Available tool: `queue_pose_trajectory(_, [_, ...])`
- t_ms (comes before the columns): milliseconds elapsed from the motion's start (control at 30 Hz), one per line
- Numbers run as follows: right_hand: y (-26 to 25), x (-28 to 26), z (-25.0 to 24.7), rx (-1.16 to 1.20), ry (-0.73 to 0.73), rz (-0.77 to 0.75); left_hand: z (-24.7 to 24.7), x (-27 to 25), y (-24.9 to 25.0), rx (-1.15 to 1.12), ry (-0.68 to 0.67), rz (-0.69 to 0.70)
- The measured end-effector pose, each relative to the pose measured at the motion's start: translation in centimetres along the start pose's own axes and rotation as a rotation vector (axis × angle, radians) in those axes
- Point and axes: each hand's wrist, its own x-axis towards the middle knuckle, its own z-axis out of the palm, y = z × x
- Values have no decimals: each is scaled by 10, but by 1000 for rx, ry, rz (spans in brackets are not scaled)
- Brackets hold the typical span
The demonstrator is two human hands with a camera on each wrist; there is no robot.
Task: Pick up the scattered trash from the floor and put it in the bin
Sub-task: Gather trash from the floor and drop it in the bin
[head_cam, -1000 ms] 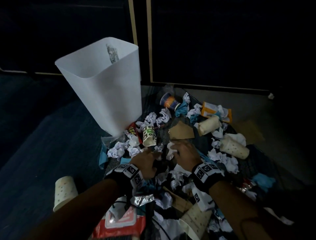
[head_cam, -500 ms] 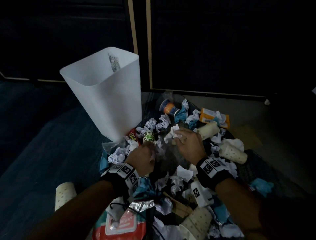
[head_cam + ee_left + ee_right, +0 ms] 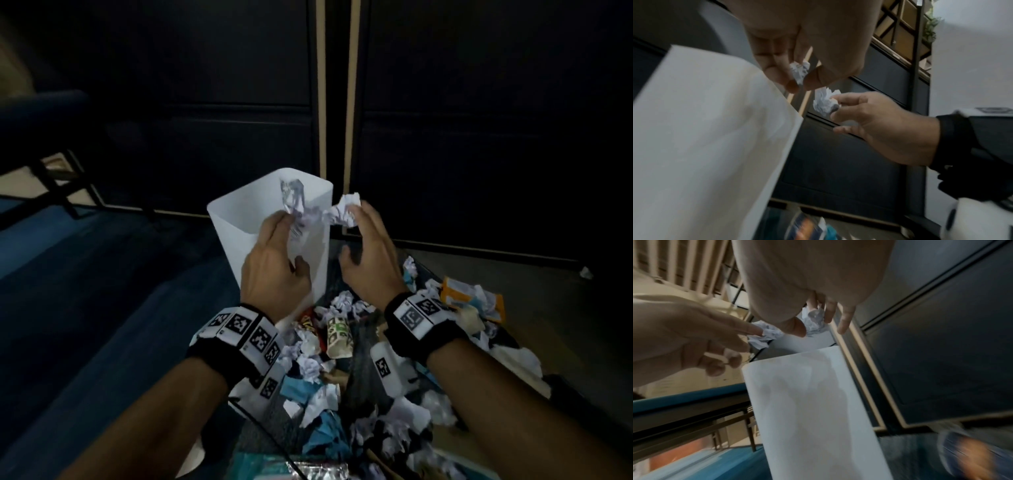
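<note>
A tall white bin (image 3: 239, 219) stands on the floor at the left edge of a trash pile (image 3: 359, 394). My left hand (image 3: 287, 222) is raised over the bin's open top and pinches a small crumpled paper ball (image 3: 799, 72) between thumb and fingers. Beside it, at the bin's right rim, my right hand (image 3: 356, 219) holds another crumpled white paper ball (image 3: 346, 209) in its fingertips. The right wrist view shows both paper balls (image 3: 815, 321) just above the bin's rim (image 3: 789, 358). Something crumpled and grey (image 3: 291, 195) lies against the bin's inner wall.
The pile holds crumpled papers, a patterned paper cup (image 3: 339, 335), a red wrapper (image 3: 305, 322), an orange packet (image 3: 459, 294) and blue scraps. Dark cabinet doors (image 3: 479, 137) rise right behind the bin. Blue carpet (image 3: 85, 308) spreads to the left, with black furniture legs (image 3: 68, 185) further back.
Both hands lifted off the trash pile, each with a paper ball, and rose up and forward to the bin's top. The view tilted upward.
</note>
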Motion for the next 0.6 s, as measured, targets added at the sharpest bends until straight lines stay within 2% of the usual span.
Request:
queue_pose_trajectory(100, [-22, 21, 13, -7, -48, -62, -14, 16, -6, 47, 61, -77])
queue_pose_trajectory(167, [-34, 33, 23, -29, -102, -102, -18, 23, -12, 95, 57, -130])
queue_pose_trajectory(367, [-41, 54, 52, -147, -336, -137, -11, 22, -34, 203, -135, -272])
queue_pose_trajectory(467, [-33, 62, 62, -267, -444, -147, -6, 18, -38, 253, -215, -280])
queue_pose_trajectory(600, [-30, 70, 58, -328, -492, -157, -4, 16, -41, 308, -239, -253])
